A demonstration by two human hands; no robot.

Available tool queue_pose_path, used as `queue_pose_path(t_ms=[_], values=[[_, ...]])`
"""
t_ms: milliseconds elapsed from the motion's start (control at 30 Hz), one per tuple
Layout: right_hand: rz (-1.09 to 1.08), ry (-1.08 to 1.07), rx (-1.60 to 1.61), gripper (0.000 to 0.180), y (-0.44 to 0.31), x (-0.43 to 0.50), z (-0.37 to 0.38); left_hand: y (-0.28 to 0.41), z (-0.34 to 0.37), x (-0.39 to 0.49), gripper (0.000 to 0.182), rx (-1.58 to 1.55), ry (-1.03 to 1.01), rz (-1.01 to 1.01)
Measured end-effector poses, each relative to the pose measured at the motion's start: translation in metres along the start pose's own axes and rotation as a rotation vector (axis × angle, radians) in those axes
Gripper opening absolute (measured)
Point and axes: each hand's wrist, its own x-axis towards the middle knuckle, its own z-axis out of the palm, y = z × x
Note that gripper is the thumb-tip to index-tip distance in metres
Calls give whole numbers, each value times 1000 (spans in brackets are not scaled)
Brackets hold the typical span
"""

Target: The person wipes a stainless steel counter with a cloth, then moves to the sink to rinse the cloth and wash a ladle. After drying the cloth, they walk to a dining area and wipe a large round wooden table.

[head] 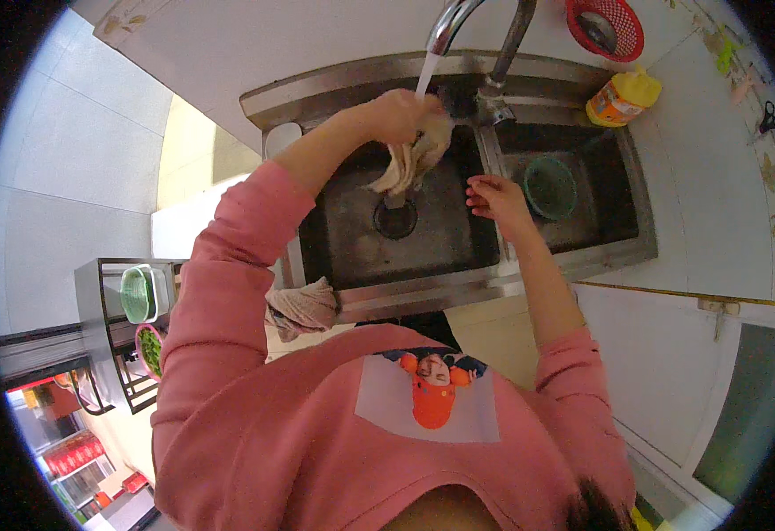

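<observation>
My left hand (404, 116) grips a wet, light-coloured cloth (410, 159) under the running metal faucet (447, 30). The cloth hangs over the large left basin of a stainless steel sink (420, 292), above its round drain (395, 218). My right hand (493, 199) is held over the divider between the two basins, its fingers loosely curled and apart, with nothing in it. Just right of it, a green round plastic basket (550, 188) sits in the smaller right basin.
A yellow bottle (624, 98) stands at the sink's back right corner, near a red plastic basket (606, 30). A twisted towel (302, 308) lies over the front left edge. Black scissors (770, 118) are at far right; a black rack (118, 332) holds baskets at left.
</observation>
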Motion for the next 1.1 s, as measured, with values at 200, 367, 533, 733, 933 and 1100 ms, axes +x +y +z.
queue_pose_path(t_ms=[200,367,533,733,933,1100], values=[[28,30,114,22,10,10,8,-10,-1,0,38,-80,73,45],[110,50,248,30,6,21,36,-29,15,-3,35,-6,-51,-7],[469,-21,673,44,2,41,88,-27,48,5,29,263,-42,-20],[491,-534,1182,49,26,95,99,52,107,-19,24,92,197,-283],[-4,-433,982,35,74,120,108,66,124,-14,22,-280,440,-675],[-25,-437,1098,36,90,134,115,15,124,14,29,-176,421,-737]])
